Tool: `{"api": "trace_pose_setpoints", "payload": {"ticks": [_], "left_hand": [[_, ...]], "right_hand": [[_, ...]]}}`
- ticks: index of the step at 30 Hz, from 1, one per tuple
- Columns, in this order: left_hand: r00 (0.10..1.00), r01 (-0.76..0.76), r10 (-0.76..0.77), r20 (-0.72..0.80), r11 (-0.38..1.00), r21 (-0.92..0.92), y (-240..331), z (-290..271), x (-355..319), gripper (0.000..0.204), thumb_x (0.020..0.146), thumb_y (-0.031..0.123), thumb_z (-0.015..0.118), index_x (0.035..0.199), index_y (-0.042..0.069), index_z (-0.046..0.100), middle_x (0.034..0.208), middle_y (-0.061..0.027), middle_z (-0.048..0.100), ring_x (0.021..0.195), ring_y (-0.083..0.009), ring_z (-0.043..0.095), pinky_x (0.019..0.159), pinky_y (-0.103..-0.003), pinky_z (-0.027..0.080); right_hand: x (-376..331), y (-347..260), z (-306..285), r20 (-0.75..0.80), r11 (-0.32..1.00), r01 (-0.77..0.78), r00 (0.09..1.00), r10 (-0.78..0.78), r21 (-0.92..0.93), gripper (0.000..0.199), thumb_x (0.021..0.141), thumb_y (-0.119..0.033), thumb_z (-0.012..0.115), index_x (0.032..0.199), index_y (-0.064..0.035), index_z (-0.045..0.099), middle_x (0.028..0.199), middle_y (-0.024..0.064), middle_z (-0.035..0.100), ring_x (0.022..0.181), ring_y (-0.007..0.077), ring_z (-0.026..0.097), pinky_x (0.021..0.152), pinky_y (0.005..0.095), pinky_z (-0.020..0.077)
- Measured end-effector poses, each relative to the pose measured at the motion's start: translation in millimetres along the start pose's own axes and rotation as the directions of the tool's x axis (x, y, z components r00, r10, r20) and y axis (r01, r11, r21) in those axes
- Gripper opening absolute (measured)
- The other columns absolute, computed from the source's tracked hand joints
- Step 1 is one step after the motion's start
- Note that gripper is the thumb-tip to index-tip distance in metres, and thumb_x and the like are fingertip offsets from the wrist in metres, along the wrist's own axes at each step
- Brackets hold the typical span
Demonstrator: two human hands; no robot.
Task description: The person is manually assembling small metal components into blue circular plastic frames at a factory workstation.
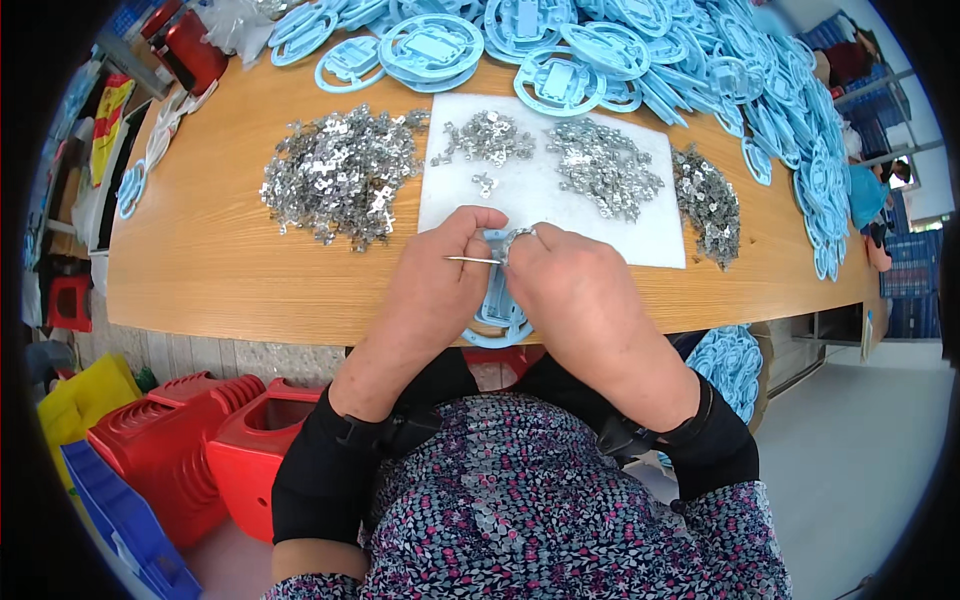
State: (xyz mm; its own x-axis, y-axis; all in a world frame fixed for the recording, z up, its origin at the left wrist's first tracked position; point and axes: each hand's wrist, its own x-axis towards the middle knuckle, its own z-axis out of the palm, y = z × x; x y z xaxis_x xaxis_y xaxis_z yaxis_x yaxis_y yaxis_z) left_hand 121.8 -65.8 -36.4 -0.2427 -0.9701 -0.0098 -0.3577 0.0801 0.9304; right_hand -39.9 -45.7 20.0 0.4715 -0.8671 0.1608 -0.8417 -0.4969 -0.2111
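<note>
Between my hands, at the table's near edge, lies a light-blue oval plastic part [497, 305] with a recessed middle. My left hand [440, 270] is closed on its left side, with the thumb and forefinger near its far end. My right hand [570, 278] bends over the right side, fingers pinched together; what they grip is hidden. A thin pointed metal rod [472, 260] juts leftward from between the hands, across my left hand. Some shiny metal shows by the right fingertips. Just beyond, a white foam sheet [455, 205] bears small metal clips [490, 138] and another clip heap [605, 168].
More metal pieces are heaped at left [340, 175] and beside the sheet's right edge [708, 205]. Blue oval parts [740, 75] pile along the table's far and right sides. Red stools [180, 440] stand below on the left. A container of blue parts [725, 370] sits below right.
</note>
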Motion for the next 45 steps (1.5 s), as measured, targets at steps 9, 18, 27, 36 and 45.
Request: {"api": "trace_pose_setpoints", "payload": {"ticks": [9, 18, 27, 36, 45], "left_hand": [[0.999, -0.023, 0.023, -0.026, 1.0, 0.012, -10, -1, 1, 0.028, 0.1, 0.011, 0.044, 0.115, 0.001, 0.066, 0.082, -0.0143, 0.069, 0.073, -0.0201, 0.066, 0.068, -0.033, 0.051], [0.998, -0.055, 0.054, -0.026, 0.998, -0.025, -11, 3, 3, 0.029, 0.1, 0.011, 0.043, 0.115, 0.001, 0.066, 0.079, -0.0128, 0.068, 0.068, -0.0167, 0.063, 0.065, -0.032, 0.05], [1.0, -0.001, 0.001, -0.019, 1.0, -0.008, -6, -2, 0, 0.029, 0.1, 0.011, 0.044, 0.114, 0.001, 0.067, 0.077, -0.0133, 0.067, 0.067, -0.0178, 0.062, 0.064, -0.033, 0.05], [0.997, -0.077, 0.08, -0.023, 0.99, 0.118, -5, 4, 2, 0.027, 0.096, 0.009, 0.046, 0.112, 0.001, 0.067, 0.08, -0.0248, 0.066, 0.075, -0.0348, 0.068, 0.068, -0.041, 0.052], [1.0, -0.026, 0.027, -0.01, 0.993, 0.113, -4, -1, 2, 0.027, 0.101, 0.009, 0.044, 0.114, 0.002, 0.066, 0.069, -0.0121, 0.063, 0.059, -0.0179, 0.058, 0.059, -0.032, 0.047]], "right_hand": [[-23, 23, -2, 0.036, 0.939, -0.168, 0.986, 0.165, 0.299, 0.012, 0.093, -0.011, 0.062, 0.101, -0.001, 0.062, 0.085, 0.0209, 0.061, 0.08, 0.0413, 0.063, 0.068, 0.0463, 0.0502], [-46, 27, 3, 0.152, 0.985, -0.175, 0.973, 0.172, 0.006, 0.031, 0.089, -0.01, 0.067, 0.12, -0.0138, 0.069, 0.078, 0.0135, 0.065, 0.07, 0.035, 0.065, 0.06, 0.0444, 0.0502], [-32, 19, -4, 0.019, 0.998, 0.011, 1.0, -0.01, -0.06, 0.009, 0.08, -0.009, 0.064, 0.075, -0.0057, 0.058, 0.073, 0.0096, 0.061, 0.063, 0.0318, 0.065, 0.055, 0.0414, 0.0522], [1, 8, -34, 0.246, 0.987, 0.08, 0.968, -0.044, -0.141, 0.003, 0.079, -0.008, 0.063, 0.081, -0.006, 0.062, 0.069, 0.0128, 0.065, 0.066, 0.0325, 0.069, 0.057, 0.0432, 0.0526], [9, 13, -50, 0.329, 0.946, 0.276, 0.921, -0.21, -0.171, 0.006, 0.083, -0.011, 0.062, 0.088, -0.0068, 0.063, 0.07, 0.0128, 0.067, 0.066, 0.0333, 0.068, 0.056, 0.0434, 0.052]]}}
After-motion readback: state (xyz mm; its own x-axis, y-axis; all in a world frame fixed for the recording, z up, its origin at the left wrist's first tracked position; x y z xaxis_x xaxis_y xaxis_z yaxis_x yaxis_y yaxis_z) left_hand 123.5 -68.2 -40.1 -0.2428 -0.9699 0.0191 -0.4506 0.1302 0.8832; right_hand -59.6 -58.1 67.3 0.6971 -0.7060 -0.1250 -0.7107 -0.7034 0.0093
